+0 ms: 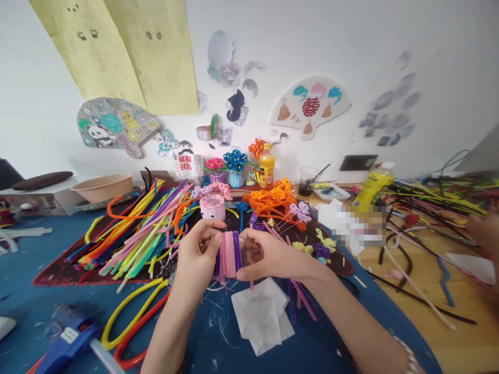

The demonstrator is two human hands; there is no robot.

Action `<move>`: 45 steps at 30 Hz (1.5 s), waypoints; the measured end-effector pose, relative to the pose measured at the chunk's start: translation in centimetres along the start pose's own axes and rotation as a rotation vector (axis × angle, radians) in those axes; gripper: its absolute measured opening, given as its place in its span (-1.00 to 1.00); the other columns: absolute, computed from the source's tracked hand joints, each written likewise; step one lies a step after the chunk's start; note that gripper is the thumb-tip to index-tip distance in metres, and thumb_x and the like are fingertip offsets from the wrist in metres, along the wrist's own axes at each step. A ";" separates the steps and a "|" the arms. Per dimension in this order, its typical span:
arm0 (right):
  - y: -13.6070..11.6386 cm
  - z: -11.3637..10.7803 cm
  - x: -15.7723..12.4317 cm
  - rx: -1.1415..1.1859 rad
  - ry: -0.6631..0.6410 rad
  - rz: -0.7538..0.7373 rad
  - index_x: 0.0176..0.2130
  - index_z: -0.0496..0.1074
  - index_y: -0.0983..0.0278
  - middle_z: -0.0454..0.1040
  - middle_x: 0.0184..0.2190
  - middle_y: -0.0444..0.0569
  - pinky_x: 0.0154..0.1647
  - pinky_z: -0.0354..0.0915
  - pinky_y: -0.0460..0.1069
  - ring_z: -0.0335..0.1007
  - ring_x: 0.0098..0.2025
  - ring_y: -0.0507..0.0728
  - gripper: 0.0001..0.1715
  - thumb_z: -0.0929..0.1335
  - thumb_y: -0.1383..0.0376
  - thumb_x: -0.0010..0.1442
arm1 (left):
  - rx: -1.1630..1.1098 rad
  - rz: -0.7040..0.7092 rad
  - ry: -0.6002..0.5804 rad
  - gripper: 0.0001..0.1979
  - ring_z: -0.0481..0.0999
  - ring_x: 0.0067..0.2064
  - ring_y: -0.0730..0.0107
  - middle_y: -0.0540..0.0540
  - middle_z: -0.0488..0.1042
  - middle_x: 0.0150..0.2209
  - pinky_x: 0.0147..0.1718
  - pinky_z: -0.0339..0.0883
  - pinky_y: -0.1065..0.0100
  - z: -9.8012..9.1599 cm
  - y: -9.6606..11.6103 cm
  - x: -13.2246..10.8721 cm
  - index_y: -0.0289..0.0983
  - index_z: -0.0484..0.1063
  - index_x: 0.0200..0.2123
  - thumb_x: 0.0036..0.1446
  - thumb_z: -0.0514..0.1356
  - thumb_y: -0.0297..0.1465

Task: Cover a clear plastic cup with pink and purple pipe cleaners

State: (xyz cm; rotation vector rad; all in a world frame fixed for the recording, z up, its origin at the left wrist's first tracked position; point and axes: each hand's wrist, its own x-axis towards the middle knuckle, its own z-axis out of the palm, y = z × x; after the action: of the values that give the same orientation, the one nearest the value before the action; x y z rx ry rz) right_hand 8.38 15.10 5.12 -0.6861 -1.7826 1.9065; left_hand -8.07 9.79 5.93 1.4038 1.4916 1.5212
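Note:
Between both hands I hold a small cylinder covered with upright pink and purple pipe cleaners (228, 253). My left hand (197, 254) grips its left side, fingers curled round it. Its right side is pinched by my right hand (268, 255). A crumpled white tissue (262, 314) lies on the blue mat just below. Behind my hands stands a finished pink pipe-cleaner pot (212, 206).
A large heap of coloured pipe cleaners (136, 228) lies left; orange pipe-cleaner flowers (273, 200) sit behind. A blue glue gun (66, 340) is at bottom left, long yellow and red tubes (128, 317) beside it. A juice bottle (266, 166), glue bottle (372, 189) and another person's hand (485, 231) are right.

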 end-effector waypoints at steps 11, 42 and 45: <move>1.1 0.0 0.0 -0.221 0.074 -0.020 -0.27 0.27 0.23 0.39 -0.40 -0.18 -0.55 0.16 -0.13 0.28 -0.45 -0.01 -0.43 0.59 0.15 -0.13 | 0.071 0.057 0.024 -0.86 0.36 -0.52 0.42 0.04 0.42 -0.57 -0.51 0.17 0.41 0.3 -0.1 0.1 -0.26 0.43 -0.32 0.03 0.18 -0.34; 1.7 -3.5 0.7 -1.040 0.632 0.083 -0.52 0.51 0.23 0.49 -0.55 -0.02 -0.47 0.05 -0.03 0.38 -0.45 0.13 -0.74 0.43 0.13 0.08 | 1.149 0.264 0.030 -0.66 0.53 -0.42 0.15 -0.24 0.52 -0.03 -0.58 -0.04 0.32 0.0 -0.8 -0.2 -0.26 0.39 0.02 0.30 -0.08 -0.41; 2.0 -2.9 1.0 -1.062 0.582 0.113 -0.53 0.53 0.24 0.51 -0.52 0.01 -0.48 0.01 -0.03 0.39 -0.42 0.15 -0.70 0.45 0.10 0.08 | 1.194 0.229 0.016 -0.65 0.58 -0.29 0.16 -0.21 0.54 -0.05 -0.51 0.08 0.33 0.4 -0.3 -0.4 -0.23 0.39 0.01 0.35 -0.12 -0.36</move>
State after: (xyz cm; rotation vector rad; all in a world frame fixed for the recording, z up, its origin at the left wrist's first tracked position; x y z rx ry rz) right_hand 9.44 17.91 2.97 -1.5004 -2.2392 0.5265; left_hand -7.68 9.63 5.50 2.2206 2.4728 0.6481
